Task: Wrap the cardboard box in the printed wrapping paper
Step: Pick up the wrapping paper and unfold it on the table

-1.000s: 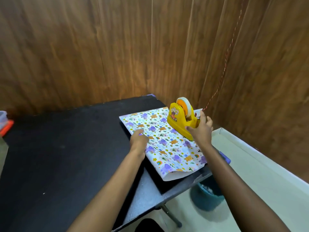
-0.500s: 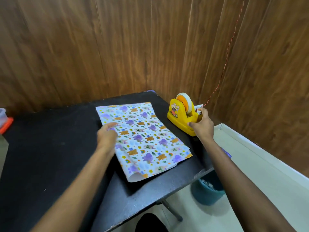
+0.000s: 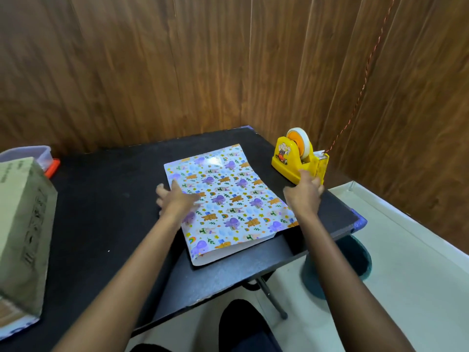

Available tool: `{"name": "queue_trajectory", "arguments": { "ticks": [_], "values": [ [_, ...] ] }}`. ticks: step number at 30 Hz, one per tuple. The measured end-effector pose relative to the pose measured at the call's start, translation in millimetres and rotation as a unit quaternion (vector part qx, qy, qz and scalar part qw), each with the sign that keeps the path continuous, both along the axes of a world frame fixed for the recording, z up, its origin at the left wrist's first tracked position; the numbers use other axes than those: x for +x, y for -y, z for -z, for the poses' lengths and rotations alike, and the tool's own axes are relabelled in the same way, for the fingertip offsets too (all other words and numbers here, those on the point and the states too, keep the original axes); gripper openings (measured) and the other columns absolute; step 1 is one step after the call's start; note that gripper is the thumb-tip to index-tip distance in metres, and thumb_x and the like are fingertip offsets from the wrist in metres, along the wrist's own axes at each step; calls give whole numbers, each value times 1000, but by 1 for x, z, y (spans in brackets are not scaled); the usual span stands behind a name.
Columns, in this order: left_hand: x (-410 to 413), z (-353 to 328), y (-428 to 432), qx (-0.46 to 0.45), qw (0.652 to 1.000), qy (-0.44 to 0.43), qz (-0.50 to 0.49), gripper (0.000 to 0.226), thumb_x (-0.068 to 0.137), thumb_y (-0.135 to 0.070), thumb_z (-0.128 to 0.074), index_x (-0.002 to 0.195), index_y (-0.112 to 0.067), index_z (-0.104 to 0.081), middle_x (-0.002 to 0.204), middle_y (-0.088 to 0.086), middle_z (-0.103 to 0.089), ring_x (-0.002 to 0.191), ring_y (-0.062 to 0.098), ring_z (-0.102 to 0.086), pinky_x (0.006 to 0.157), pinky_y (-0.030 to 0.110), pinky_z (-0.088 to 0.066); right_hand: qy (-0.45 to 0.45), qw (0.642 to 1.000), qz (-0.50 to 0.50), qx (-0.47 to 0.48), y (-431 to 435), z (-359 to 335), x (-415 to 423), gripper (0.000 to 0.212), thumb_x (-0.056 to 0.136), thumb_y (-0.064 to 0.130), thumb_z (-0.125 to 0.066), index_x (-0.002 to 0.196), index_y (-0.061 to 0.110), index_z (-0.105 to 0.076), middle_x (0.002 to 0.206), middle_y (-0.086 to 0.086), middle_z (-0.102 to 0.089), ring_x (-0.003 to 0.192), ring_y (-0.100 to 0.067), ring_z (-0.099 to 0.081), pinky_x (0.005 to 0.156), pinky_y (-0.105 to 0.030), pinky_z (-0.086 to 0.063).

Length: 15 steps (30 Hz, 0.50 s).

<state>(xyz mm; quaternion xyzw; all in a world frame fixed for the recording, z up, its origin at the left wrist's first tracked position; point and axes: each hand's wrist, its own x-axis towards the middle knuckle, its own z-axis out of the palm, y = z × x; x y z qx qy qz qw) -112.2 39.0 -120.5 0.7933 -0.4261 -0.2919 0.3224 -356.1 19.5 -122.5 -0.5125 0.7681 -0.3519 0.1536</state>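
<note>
1 black counter [image 3: 101, 199] carries 1 sheet of printed wrapping paper [image 3: 228, 199], 1 cardboard box [image 3: 22, 224] and 1 yellow tape dispenser [image 3: 289, 161] with 1 tape roll [image 3: 307, 146]. 1 clear plastic tub [image 3: 38, 152] sits far left. 1 teal bin [image 3: 313, 278] stands on the floor. 1 red cord [image 3: 365, 72] hangs by the wall. 2 grips show: left grip [image 3: 175, 199], right grip [image 3: 303, 194].

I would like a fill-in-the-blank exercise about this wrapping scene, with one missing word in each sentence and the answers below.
1. The printed wrapping paper lies on the ____ table.
2. The left hand rests, fingers spread, on the paper's ____ edge.
3. The right hand is at the near end of the ____ tape dispenser.
4. The ____ box stands far left, away from both hands.

Answers: black; left; yellow; cardboard
</note>
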Motion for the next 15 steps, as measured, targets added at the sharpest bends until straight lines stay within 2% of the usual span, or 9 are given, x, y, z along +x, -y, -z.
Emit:
{"name": "queue_trajectory", "arguments": {
  "ticks": [1, 3, 5, 7, 9, 11, 13, 14, 15],
  "values": [
    [-7, -4, -6, 29, 995, 85, 51, 84, 84, -41, -65, 149, -20, -17, 155, 6, 6, 140, 28, -10, 111, 41, -24, 9, 999, -18, 45, -3, 3, 4, 53, 87, 12, -53, 138, 14, -38, 141, -17, -32, 131, -36, -27, 101, -44, -35],
    [-23, -11, -19, 63, 956, 216, 188, 97, 79, -59, -60, 150, -24, -5, 157, 6, 14, 144, 26, 9, 114, 42, -10, 0, 993, -22, 113, -7, 7, 10, 50, 88, 12, -52, 136, 10, -40, 141, -16, -31, 131, -35, -27, 102, -44, -35],
    [-41, -10, -34, 72, 901, 259, 340, 103, 75, -64, -60, 150, -26, -1, 157, 4, 12, 143, 24, 16, 116, 42, -1, -18, 990, -8, 139, -10, 7, 12, 49, 87, 14, -56, 133, 8, -41, 141, -15, -31, 130, -34, -29, 100, -43, -37],
    [-50, -5, -48, 64, 846, 301, 436, 104, 76, -60, -62, 150, -26, 3, 158, 0, 9, 143, 22, 17, 115, 42, 5, -28, 988, 0, 154, -11, 6, 14, 48, 87, 16, -57, 132, 8, -41, 140, -14, -30, 129, -33, -30, 96, -42, -40],
    [-51, -2, -55, 33, 810, 361, 461, 93, 83, -53, -59, 150, -24, -3, 158, 1, -1, 145, 22, 9, 116, 42, 1, -31, 986, 8, 163, -13, 2, 13, 47, 88, 18, -57, 132, 7, -43, 140, -14, -30, 128, -34, -33, 93, -40, -41],
    [-47, -4, -61, -10, 789, 416, 453, 73, 91, -45, -51, 149, -21, -15, 156, 4, -17, 145, 23, -10, 115, 37, -16, -23, 985, 2, 171, -14, -2, 11, 46, 90, 20, -55, 133, 6, -43, 140, -15, -31, 127, -35, -35, 93, -40, -41],
    [-41, -5, -65, -67, 781, 452, 426, 48, 97, -37, -40, 141, -19, -35, 142, 6, -43, 130, 25, -40, 94, 32, -36, -12, 987, -7, 161, -12, -3, 8, 41, 90, 21, -53, 128, 4, -48, 139, -17, -35, 124, -37, -39, 92, -38, -41],
    [-38, -6, -68, -109, 778, 462, 411, 41, 98, -35, -36, 133, -16, -42, 130, 7, -54, 118, 27, -50, 82, 31, -39, -6, 990, -12, 140, -11, -3, 7, 34, 89, 21, -52, 119, 4, -54, 134, -20, -40, 118, -38, -43, 87, -37, -43],
    [-36, -8, -71, -148, 775, 469, 396, 39, 98, -33, -32, 128, -13, -46, 120, 7, -60, 109, 29, -55, 76, 32, -40, 4, 994, -18, 110, -9, -5, 7, 23, 88, 22, -52, 101, 5, -59, 124, -23, -47, 106, -37, -48, 78, -34, -43]
  ]
}}
